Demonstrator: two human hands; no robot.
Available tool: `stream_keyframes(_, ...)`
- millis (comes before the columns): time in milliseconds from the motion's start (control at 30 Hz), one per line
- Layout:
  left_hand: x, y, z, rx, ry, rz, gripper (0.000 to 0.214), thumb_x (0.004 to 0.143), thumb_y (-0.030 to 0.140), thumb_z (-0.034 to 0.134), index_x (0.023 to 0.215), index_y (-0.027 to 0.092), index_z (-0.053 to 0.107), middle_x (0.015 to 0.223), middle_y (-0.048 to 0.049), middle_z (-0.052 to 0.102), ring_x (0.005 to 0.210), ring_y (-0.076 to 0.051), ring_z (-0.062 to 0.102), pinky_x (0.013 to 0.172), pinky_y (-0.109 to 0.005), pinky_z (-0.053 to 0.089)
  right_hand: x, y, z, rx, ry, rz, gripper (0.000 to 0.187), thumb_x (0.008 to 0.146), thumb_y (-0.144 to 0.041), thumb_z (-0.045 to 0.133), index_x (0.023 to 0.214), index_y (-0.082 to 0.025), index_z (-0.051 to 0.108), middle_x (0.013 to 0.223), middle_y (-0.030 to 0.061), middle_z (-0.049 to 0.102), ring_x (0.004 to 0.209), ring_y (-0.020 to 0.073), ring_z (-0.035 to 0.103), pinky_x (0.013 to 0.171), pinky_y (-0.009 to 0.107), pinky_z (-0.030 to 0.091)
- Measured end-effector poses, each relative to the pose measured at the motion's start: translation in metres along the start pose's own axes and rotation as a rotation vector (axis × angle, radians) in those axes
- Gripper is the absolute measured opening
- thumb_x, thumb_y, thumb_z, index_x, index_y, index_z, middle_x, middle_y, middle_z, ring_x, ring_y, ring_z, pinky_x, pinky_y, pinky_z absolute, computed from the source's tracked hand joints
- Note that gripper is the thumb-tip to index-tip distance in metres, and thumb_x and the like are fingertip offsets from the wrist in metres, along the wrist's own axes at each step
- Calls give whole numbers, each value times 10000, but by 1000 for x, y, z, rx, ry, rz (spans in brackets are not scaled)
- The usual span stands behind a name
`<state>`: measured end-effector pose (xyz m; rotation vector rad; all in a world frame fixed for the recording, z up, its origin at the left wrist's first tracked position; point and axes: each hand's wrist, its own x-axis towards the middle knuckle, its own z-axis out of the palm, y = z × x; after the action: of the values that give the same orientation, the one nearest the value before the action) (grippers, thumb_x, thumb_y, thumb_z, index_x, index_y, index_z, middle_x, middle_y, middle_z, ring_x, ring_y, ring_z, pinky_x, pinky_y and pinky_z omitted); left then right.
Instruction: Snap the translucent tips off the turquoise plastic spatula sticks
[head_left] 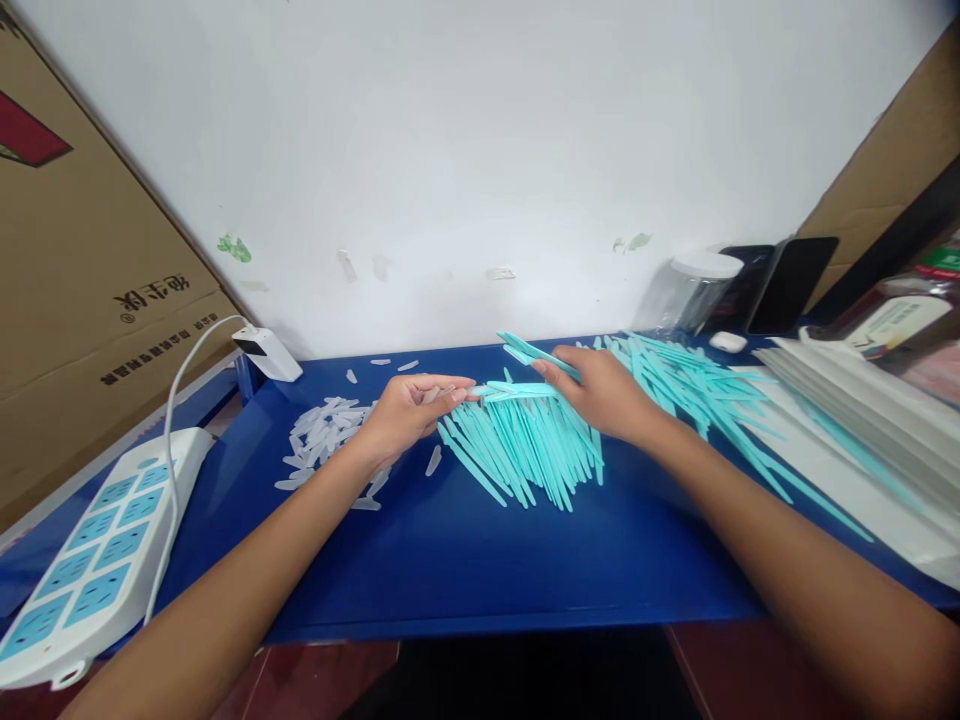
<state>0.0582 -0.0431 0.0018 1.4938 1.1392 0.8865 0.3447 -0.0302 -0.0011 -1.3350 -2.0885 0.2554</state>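
Observation:
My left hand (409, 412) is closed in a pinch on a small translucent cap (477, 392), at the left end of a turquoise stick (521, 390) shaped like an eyebrow razor. Whether the cap is on the stick I cannot tell. My right hand (604, 392) is closed around several turquoise sticks (525, 348), pointing up and left, and touches the right end of the level stick. Below both hands lies a fanned pile of the same sticks (536, 450). Loose translucent caps (326, 435) are heaped left of my left hand, some partly hidden by it.
On the blue table (487, 580), more turquoise sticks (682, 375) lie at the right beside white packaging sheets (862, 420). A clear jar (690, 295) and dark phones (791, 285) stand at the back right. A white power strip (105, 545) with a cable is at the left.

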Motion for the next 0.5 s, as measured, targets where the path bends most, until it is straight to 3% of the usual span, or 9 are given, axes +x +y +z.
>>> stream_keyframes(67, -1, 0, 2, 59, -2, 42, 374, 885, 465, 783, 1185, 243, 814, 1046, -94, 816, 515, -77, 441, 520, -254, 323, 0, -1, 2, 8, 1, -11, 469, 1071, -553, 455, 735, -226, 432, 593, -16, 489, 538, 154, 435, 566, 309, 256)
stream_keyframes(167, -2, 0, 3, 99, 23, 106, 344, 878, 442, 799, 1143, 225, 828, 1083, -112, 812, 761, -181, 671, 627, -285, 469, -2, -4, 5, 41, -12, -18, 462, 1073, -542, 460, 737, -228, 422, 605, -22, 477, 550, 153, 437, 567, 306, 258)
stream_keyframes(233, -3, -1, 5, 95, 33, 124, 319, 863, 428, 820, 1083, 197, 838, 1136, -133, 800, 885, -228, 716, 663, -296, 510, -3, -7, 7, 56, -21, -20, 461, 1073, -540, 463, 736, -229, 411, 599, -27, 461, 551, 152, 426, 566, 304, 257)
stream_keyframes(500, -5, 1, 9, 49, -16, 122, 272, 880, 421, 813, 998, 176, 831, 1264, -166, 762, 1050, -284, 752, 750, -327, 566, -3, -6, 10, 62, -11, -30, 486, 1065, -557, 466, 715, -230, 383, 593, -30, 438, 553, 147, 397, 569, 304, 254)
